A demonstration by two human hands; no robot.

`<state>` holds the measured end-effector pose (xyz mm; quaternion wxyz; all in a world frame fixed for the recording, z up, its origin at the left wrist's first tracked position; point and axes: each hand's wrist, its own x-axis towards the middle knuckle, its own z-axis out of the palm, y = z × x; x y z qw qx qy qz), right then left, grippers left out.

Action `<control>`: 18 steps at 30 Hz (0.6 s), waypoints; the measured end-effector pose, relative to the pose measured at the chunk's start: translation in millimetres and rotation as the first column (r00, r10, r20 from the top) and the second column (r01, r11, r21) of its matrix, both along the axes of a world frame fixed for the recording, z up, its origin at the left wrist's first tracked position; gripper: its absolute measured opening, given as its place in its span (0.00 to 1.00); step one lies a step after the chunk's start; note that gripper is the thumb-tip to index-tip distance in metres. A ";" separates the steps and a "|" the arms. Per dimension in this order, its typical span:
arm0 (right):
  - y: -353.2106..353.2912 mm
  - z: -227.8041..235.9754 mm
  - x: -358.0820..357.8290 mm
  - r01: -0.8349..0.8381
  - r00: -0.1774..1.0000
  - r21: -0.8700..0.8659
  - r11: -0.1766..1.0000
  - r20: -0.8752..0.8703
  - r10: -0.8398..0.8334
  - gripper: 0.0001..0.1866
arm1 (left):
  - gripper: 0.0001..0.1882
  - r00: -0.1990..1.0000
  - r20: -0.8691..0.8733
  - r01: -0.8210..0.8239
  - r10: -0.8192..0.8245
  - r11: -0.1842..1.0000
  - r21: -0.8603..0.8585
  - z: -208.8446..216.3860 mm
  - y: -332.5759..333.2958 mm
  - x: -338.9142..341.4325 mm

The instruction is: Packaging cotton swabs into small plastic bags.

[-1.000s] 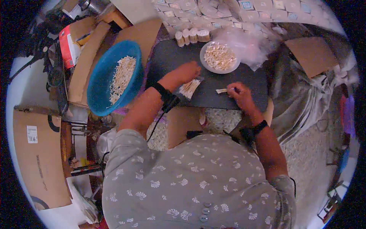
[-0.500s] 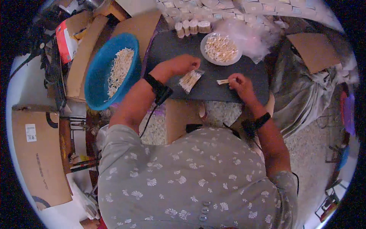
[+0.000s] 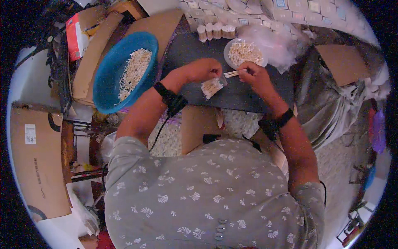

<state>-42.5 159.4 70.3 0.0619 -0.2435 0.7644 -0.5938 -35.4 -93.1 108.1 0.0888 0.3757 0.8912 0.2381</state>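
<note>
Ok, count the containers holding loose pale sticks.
2. A big blue bowl sits at the left edge of the dark mat, and a small white bowl sits at the mat's far edge, just beyond the right hand. Others may be hidden.

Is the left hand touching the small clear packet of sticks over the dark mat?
Touching. The head view shows the left hand pinching the top edge of the small clear packet, which hangs from its fingertips.

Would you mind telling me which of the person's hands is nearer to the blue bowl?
The left hand. It holds a small clear packet just right of the blue bowl. The right hand is farther right, by the white plate.
</note>
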 end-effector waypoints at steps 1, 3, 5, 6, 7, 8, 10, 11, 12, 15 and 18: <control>-3.5 1.3 -1.1 -0.029 0.999 0.001 1.000 -0.017 0.029 0.10 | 0.06 1.000 0.004 -0.009 0.008 1.000 0.030 1.5 -0.2 2.2; -7.3 4.4 -2.2 -0.059 0.998 0.005 0.998 -0.039 0.059 0.10 | 0.06 1.000 -0.013 -0.006 0.006 1.000 0.022 4.7 0.8 5.3; -11.6 11.2 0.6 -0.113 0.994 0.062 0.992 0.002 0.113 0.06 | 0.06 1.000 -0.027 -0.010 0.011 1.000 0.014 4.7 -2.1 9.1; -13.9 14.0 2.2 -0.118 0.993 0.065 0.991 -0.002 0.119 0.06 | 0.06 0.999 -0.038 -0.001 0.002 0.999 0.038 4.9 -3.7 11.0; -14.2 14.9 2.6 -0.119 0.993 0.071 0.990 0.024 0.118 0.06 | 0.07 0.999 -0.050 0.014 -0.010 0.998 0.064 6.9 -2.8 12.3; -14.5 16.2 2.7 -0.120 0.992 0.077 0.990 0.050 0.116 0.07 | 0.07 0.998 -0.055 0.012 -0.009 0.998 0.068 9.2 -1.9 13.3; -14.9 18.2 0.8 -0.129 0.989 0.083 0.988 0.077 0.123 0.07 | 0.07 1.000 -0.018 0.015 -0.013 0.995 0.096 13.3 0.4 15.0; -14.2 19.1 -0.5 -0.137 0.986 0.084 0.987 0.107 0.128 0.07 | 0.07 1.000 -0.022 0.012 -0.010 0.995 0.100 14.9 2.0 15.7; -11.5 20.3 -1.5 -0.139 0.986 0.089 0.986 0.104 0.130 0.07 | 0.07 0.999 -0.040 0.023 -0.019 0.993 0.112 16.6 3.9 16.0; -10.1 28.6 -0.7 -0.244 0.942 -0.023 0.969 0.233 0.243 0.06 | 0.07 0.999 -0.051 0.018 -0.011 0.991 0.134 14.3 4.2 19.2; -3.9 26.0 -8.6 -0.281 0.908 0.028 0.959 0.330 0.257 0.06 | 0.07 0.998 -0.050 0.029 -0.022 0.988 0.151 12.5 10.3 16.9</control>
